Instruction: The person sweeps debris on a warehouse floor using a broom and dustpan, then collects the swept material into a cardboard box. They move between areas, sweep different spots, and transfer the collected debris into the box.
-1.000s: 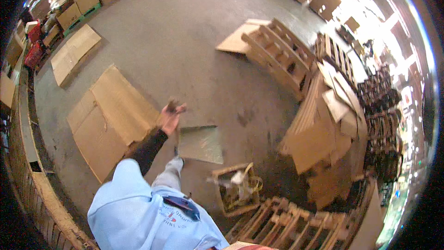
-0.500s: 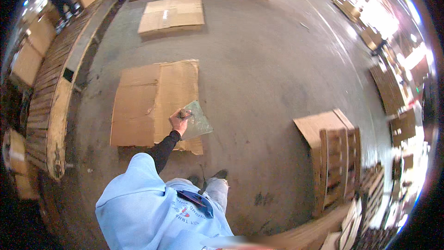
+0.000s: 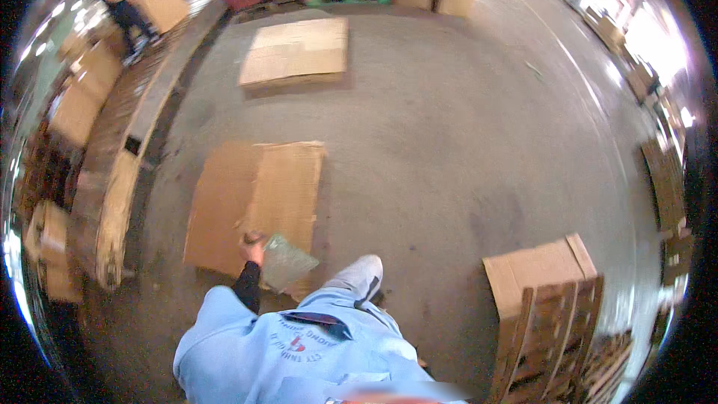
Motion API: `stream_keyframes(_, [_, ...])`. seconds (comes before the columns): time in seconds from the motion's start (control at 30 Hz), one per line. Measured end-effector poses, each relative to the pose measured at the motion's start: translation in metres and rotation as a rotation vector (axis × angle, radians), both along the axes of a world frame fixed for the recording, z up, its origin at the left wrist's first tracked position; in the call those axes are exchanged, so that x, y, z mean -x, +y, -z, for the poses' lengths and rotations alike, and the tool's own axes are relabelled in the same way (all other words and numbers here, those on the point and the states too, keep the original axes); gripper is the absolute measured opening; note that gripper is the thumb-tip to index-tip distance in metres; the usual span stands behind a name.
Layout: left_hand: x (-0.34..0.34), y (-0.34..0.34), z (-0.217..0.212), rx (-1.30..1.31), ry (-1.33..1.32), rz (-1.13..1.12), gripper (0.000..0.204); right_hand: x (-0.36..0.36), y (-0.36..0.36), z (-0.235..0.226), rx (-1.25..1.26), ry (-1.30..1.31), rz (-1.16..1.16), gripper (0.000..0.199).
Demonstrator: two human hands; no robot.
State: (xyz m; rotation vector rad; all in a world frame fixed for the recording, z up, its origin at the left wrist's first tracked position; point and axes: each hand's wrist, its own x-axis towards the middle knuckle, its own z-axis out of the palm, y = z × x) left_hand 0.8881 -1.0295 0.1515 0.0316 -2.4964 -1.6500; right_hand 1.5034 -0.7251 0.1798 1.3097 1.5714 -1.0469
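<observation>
Left hand (image 3: 253,248): clamping onto a greenish sheet (image 3: 288,263)
Near-left cardboard (image 3: 224,209): showing behind
Right hand: lying outside view, cannot tell state

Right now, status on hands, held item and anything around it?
Left hand holding greenish sheet. Right hand out of view. Sheet overlapping flattened cardboard in picture; wooden pallet off right.

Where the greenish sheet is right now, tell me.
The greenish sheet is in the head view, low and left of centre, just right of the person's left hand, overlapping the lower right part of the nearer flat cardboard.
</observation>
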Motion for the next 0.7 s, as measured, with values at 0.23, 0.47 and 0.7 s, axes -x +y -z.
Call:
stream_keyframes(0.23, [0.012, 0.145, 0.002, 0.166, -0.176, -0.099, 0.039, 0.043, 0.172, -0.009, 0.118, -0.069, 0.07, 0.078])
stream_keyframes(0.47, [0.113, 0.389, 0.031, 0.374, -0.052, 0.134, 0.04, 0.097, 0.334, -0.026, 0.096, 0.158, 0.061, 0.056])
stream_keyframes(0.7, [0.182, 0.676, -0.012, 0.37, -0.132, 0.794, 0.017, 0.146, 0.478, 0.057, 0.097, 0.158, 1.187, 0.021])
